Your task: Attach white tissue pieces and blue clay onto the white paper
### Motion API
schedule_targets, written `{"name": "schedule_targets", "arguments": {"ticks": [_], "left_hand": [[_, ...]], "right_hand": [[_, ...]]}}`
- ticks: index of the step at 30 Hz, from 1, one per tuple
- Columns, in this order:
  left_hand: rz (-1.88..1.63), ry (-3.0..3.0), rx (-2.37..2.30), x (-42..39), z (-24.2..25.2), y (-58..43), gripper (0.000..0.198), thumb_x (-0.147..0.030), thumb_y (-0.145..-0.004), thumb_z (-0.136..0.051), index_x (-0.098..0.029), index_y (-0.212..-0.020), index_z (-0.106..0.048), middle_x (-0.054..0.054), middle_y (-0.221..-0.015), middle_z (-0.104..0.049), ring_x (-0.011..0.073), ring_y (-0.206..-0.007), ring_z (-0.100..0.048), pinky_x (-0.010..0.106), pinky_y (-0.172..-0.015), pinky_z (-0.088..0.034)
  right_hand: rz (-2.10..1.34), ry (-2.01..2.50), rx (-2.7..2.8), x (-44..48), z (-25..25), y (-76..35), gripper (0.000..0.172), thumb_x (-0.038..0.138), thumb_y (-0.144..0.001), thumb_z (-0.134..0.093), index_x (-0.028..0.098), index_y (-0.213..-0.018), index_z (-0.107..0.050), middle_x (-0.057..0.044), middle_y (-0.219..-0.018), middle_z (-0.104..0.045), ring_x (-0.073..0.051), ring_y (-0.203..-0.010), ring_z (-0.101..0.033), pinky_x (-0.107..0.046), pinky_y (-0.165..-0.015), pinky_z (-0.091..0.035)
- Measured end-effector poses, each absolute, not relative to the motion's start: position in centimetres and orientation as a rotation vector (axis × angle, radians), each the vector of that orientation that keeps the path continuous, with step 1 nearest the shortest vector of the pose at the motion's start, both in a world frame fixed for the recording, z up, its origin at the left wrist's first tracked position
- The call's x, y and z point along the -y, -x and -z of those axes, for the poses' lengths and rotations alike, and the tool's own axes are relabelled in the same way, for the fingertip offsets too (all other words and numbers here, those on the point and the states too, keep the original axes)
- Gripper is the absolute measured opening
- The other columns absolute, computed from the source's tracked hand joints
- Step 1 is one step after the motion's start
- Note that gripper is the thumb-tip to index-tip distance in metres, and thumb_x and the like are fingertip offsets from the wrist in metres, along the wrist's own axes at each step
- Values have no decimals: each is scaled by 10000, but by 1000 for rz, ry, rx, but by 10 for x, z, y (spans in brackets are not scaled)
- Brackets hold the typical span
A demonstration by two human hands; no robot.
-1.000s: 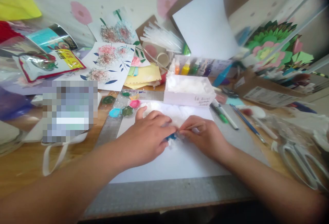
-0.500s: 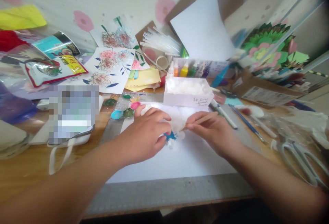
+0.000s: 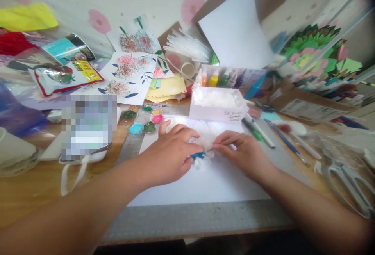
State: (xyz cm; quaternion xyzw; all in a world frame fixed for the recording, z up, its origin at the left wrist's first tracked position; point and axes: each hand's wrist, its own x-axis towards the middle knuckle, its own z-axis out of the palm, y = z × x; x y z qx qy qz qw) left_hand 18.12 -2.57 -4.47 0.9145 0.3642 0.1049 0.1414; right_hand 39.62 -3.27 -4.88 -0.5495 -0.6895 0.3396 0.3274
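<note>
In the head view my left hand (image 3: 171, 155) rests low over the white paper (image 3: 216, 190), its fingers curled around a small blue piece (image 3: 198, 156) with white fluffy tufts (image 3: 206, 142) about it. The blue piece's exact kind is hidden by the fingers. My right hand (image 3: 241, 151) pinches a thin wooden stick (image 3: 231, 140), whose tip points down into the white fluff beside the blue piece. Just behind both hands stands a white box (image 3: 216, 111) filled with white cotton-like fluff.
A grey cutting mat (image 3: 187, 222) lies under the paper. Paint dabs (image 3: 149, 127) sit at its upper left, near a phone (image 3: 88, 130). Pens (image 3: 260, 132), a paintbrush (image 3: 288, 141) and scissors (image 3: 347, 180) lie on the right. Paint bottles (image 3: 213, 79) stand behind the box.
The whole scene has shifted slightly to the right in the view. The stick now lies lower within my right hand's grip, its rear end less visible. My left hand stays at the blue piece.
</note>
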Motion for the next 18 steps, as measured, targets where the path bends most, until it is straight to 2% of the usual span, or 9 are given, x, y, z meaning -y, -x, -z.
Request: {"name": "schedule_targets", "arguments": {"ticks": [6,13,18], "left_hand": [[-273,-2646,-1037,25,45,-182,402,-146,-804,-527,-366,-1134,-592,27,-1282,-491,272,-1207,-385,637,-1030,-88],[-285,-2639,-1048,25,46,-183,435,-158,-797,-546,-374,-1173,-562,29,-1245,-507,284,-1196,-399,639,-1026,-90],[-293,-2629,-1056,24,45,-183,403,-160,-801,-535,-359,-1151,-567,30,-1266,-499,280,-1212,-390,639,-1026,-89]], "right_hand": [[-945,1455,1805,32,49,-400,142,266,-746,-635,214,-624,-687,-25,-764,-689,-154,-660,-611,-271,-565,-475],[-939,1344,1757,35,45,-395,122,240,-736,-655,219,-617,-673,-21,-763,-692,-155,-706,-632,-288,-670,-503],[-934,1358,1766,33,50,-390,104,237,-734,-646,213,-639,-682,-19,-752,-686,-151,-693,-624,-279,-636,-493]]}}
